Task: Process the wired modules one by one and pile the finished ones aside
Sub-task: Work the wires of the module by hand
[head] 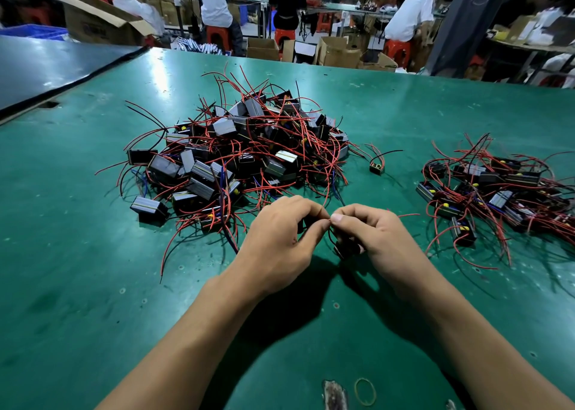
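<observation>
The left hand (280, 232) and right hand (370, 235) meet above the shiny green worktop (87, 254), fingers curled, pinching one small black module with thin wires (346, 248) between them. Behind them lies a big heap of black modules with red wires (242, 154). A smaller heap (485, 188) sits by the right edge. Past the far edge, people (214, 2) sit on red stools (281, 37).

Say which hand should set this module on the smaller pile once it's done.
Right, probably. The right hand holds the module and is nearer the smaller pile; the left hand only pinches its wire.
</observation>
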### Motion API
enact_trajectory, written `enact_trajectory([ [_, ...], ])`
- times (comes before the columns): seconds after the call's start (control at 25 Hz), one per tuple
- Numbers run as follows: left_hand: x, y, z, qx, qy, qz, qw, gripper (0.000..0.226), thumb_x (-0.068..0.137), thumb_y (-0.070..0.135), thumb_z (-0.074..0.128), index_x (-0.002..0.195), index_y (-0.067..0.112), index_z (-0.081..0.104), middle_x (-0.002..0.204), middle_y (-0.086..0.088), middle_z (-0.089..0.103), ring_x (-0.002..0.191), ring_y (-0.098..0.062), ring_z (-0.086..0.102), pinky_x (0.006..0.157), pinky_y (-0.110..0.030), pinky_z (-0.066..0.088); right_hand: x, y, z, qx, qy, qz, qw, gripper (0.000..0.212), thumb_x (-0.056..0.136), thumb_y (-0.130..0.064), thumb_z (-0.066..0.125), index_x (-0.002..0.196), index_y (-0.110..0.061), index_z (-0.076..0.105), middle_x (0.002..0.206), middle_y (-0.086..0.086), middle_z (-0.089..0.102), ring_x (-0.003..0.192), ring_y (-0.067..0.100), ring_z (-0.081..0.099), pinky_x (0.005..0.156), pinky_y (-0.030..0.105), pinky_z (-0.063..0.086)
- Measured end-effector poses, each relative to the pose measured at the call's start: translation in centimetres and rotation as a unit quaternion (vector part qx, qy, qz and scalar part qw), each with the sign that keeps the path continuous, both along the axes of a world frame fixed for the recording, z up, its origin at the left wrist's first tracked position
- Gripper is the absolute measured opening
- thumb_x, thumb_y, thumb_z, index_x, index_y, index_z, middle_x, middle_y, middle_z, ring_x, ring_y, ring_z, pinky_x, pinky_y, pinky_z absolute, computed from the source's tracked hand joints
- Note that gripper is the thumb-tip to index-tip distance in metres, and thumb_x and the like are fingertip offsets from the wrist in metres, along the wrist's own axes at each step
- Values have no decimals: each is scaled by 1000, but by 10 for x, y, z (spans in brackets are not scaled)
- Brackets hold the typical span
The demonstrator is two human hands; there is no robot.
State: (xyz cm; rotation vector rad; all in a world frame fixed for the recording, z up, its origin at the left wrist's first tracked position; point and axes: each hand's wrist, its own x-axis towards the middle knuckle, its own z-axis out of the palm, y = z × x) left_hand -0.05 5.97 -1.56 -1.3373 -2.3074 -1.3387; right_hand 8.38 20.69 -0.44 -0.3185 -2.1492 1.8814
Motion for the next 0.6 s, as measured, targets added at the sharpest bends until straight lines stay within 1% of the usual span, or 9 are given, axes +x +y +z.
enact_trajectory([
  [0.12,2,1,1,-10,16,14,1000,10,92,25,61,95,18,67,86,8,62,83,-12,53,77,-33,45,0,-2,0,-34,-11,-4,999,20,97,-13,59,78,-12,65,56,-5,54,49,8,42,46,15,33],
  [0.2,1,1,3,-5,17,29,999,11,92,25,60,93,17,67,85,8,61,82,-12,52,76,-31,43,2,-1,-1,-25,6,-1,1000,15,96,-18,63,82,-15,68,60,-5,59,54,12,47,53,21,41],
  [0.24,0,1,4,3,8,35,999,10,92,24,61,92,16,67,83,10,60,81,-11,52,76,-30,42,3,0,-2,10,29,-5,1000,11,94,-19,68,83,-17,69,63,-4,63,57,16,51,57,26,46],
  [0.28,-1,1,4,11,-7,38,999,8,92,22,62,91,16,68,82,12,59,80,-10,51,76,-28,41,4,2,-3,74,63,-18,995,7,91,-18,72,84,-18,70,67,-4,66,60,19,56,61,30,50],
  [0.32,-2,1,4,17,-23,40,999,7,92,20,63,91,16,68,81,14,57,80,-10,51,76,-28,41,4,5,-5,159,103,-40,981,9,87,-17,77,84,-20,69,71,-5,68,62,17,61,65,29,53],
  [0.4,-3,1,5,21,-52,39,998,5,93,19,64,91,16,69,79,19,56,80,-9,51,76,-28,42,4,9,-10,308,176,-76,932,18,82,-15,82,89,-22,67,78,-9,69,69,6,64,70,18,52],
  [0.44,-3,1,5,20,-61,36,997,5,93,19,65,91,17,69,78,20,55,80,-9,51,77,-28,42,4,11,-12,349,200,-81,912,20,81,-14,83,93,-19,68,84,-11,70,73,5,65,72,17,52],
  [0.48,-2,0,5,18,-67,33,997,5,93,19,65,91,17,69,79,20,56,80,-9,51,77,-29,43,3,13,-14,377,217,-80,897,20,81,-14,82,96,-15,70,89,-8,70,76,5,66,73,20,53],
  [0.6,-2,-1,4,9,-74,24,997,6,94,21,65,92,18,70,82,13,61,83,-13,55,79,-35,47,2,18,-20,442,243,-84,860,17,86,-18,79,101,-11,75,98,-4,73,80,12,69,75,36,56],
])
